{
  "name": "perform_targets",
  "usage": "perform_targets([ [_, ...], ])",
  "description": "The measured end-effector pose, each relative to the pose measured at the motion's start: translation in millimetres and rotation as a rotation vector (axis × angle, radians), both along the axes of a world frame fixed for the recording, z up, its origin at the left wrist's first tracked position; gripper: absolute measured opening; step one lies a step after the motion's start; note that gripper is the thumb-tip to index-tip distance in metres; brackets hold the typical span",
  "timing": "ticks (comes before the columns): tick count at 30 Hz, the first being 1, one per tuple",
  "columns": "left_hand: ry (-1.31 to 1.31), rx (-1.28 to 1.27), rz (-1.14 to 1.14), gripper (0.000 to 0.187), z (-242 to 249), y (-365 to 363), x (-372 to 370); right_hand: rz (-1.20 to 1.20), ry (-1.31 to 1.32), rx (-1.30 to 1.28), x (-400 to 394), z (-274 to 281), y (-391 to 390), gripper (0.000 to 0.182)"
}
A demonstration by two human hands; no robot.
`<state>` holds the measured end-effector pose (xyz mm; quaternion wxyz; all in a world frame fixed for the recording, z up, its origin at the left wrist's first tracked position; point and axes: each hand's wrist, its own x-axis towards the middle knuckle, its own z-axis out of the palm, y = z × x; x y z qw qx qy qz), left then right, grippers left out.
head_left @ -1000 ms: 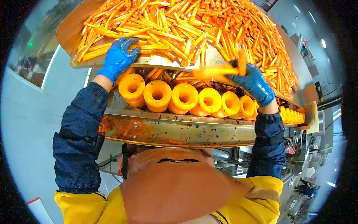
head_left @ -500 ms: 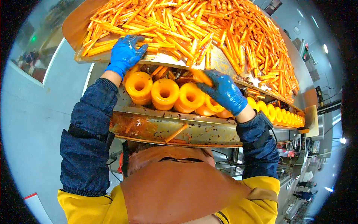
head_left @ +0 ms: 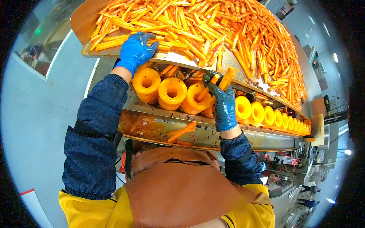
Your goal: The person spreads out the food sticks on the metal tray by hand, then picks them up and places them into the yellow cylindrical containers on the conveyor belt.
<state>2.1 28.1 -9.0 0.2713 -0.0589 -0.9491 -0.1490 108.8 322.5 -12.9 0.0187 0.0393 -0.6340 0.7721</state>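
Note:
My left hand, in a blue glove, lies at the front edge of the heap of glossy orange sticks, its fingers curled over several of them. Whatever is under those fingers is hidden. Two thick orange sticks are in my gloved right hand, whose fingertips are darkly stained. One slants with its lower end at the hole of the third yellow ring-shaped cup; the other points up. To its left stand two more yellow cups with round holes. My right hand partly covers the cup beside it.
A metal tray bears the heap. Yellow cups continue in a row to the right. Below runs a metal trough with loose sticks and dark specks. Far off at lower right, people stand among equipment.
My right hand has moved left and down, bringing a stick to the third cup. Another stick now lies in the trough. The left hand stays at the heap's edge; the view has shifted slightly.

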Motion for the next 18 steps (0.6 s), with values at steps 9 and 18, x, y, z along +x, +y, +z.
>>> perform_targets([
  [9,-0.021,-0.014,0.017,0.038,2,1,0,0.089,-0.105,0.369,0,21,8,0.027],
  [18,-0.019,-0.031,-0.012,0.04,-9,-7,-10,-0.155,0.143,0.258,-9,-2,-40,0.032],
])
